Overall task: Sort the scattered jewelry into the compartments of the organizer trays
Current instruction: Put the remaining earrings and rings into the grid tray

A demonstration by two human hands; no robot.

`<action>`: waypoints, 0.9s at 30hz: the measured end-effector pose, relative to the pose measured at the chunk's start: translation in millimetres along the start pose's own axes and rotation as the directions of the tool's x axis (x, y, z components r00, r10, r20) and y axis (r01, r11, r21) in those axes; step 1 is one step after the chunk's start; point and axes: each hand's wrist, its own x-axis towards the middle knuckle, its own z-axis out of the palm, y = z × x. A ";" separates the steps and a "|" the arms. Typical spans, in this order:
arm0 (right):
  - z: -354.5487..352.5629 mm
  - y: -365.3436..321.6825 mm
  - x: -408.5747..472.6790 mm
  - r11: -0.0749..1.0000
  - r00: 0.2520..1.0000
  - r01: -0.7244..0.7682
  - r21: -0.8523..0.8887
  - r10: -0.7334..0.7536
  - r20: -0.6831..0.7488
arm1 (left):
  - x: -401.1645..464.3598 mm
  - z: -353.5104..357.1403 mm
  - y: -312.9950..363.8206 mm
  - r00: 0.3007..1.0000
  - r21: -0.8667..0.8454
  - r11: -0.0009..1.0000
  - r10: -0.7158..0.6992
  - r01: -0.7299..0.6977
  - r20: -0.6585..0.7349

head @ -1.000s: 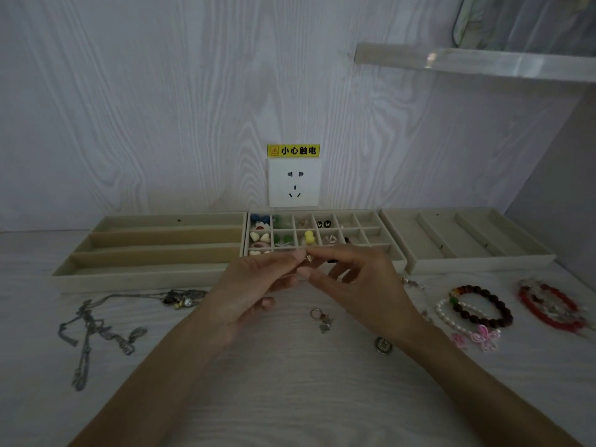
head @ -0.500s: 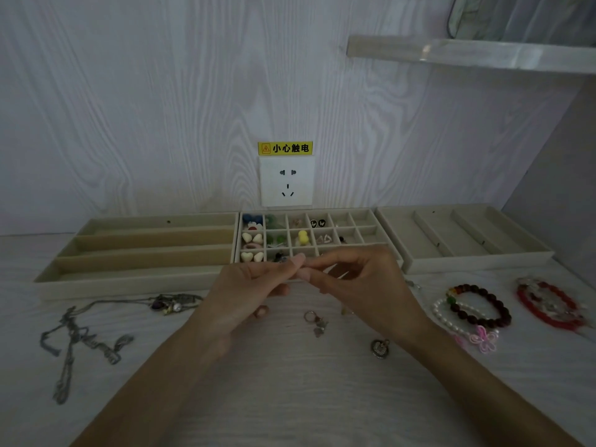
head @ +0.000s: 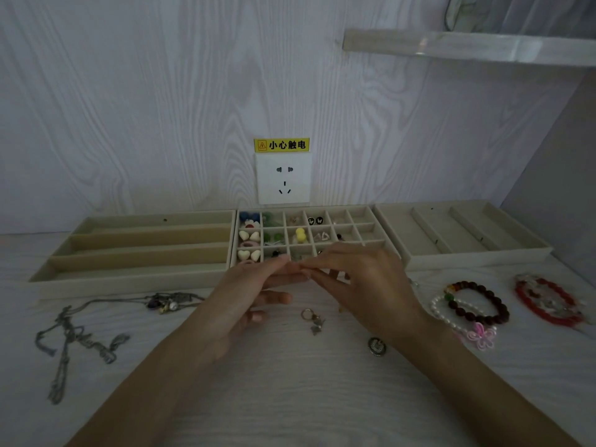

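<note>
Two hands meeting fingertip to fingertip over the near edge of a small-compartment jewelry tray.

Left hand and right hand pinched together at the fingertips, grip narrow on something too small and dim to identify, just above the near row of the middle tray. Far compartments of that tray filled with beads and earrings: blue, green, yellow, white hearts. Left of it, touching, a long-slot tray; right of it, another slotted tray. On the pale wood-grain surface near the hands, a small ring with a charm and a round dark pendant. Further left, tangled silver chains and a necklace with pendants. To the right, a dark bead bracelet overlapping a pearl bracelet with a pink flower, then a red bracelet. On the far wall, a white socket under a yellow warning label.
</note>
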 end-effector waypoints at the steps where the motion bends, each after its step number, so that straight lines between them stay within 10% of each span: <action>1: -0.6 2.3 0.0 0.999 0.999 0.036 -0.022 -0.035 0.018 | -0.4 0.1 0.2 1.000 0.003 1.000 -0.005 0.005 0.004; 13: -3.6 6.3 3.5 0.971 0.971 -0.169 0.170 0.194 -0.141 | -6.6 2.1 1.5 0.937 0.095 0.944 0.296 -0.317 0.186; 22: -6.6 5.3 5.5 0.948 0.943 -0.220 0.231 0.268 -0.200 | 3.5 -3.0 -18.3 0.722 0.378 0.623 0.651 -0.685 0.236; 27: -40.1 57.5 28.8 0.788 0.746 -0.582 0.202 0.616 -0.253 | 15.1 -23.5 -16.1 0.517 0.848 0.304 0.855 -0.434 -0.042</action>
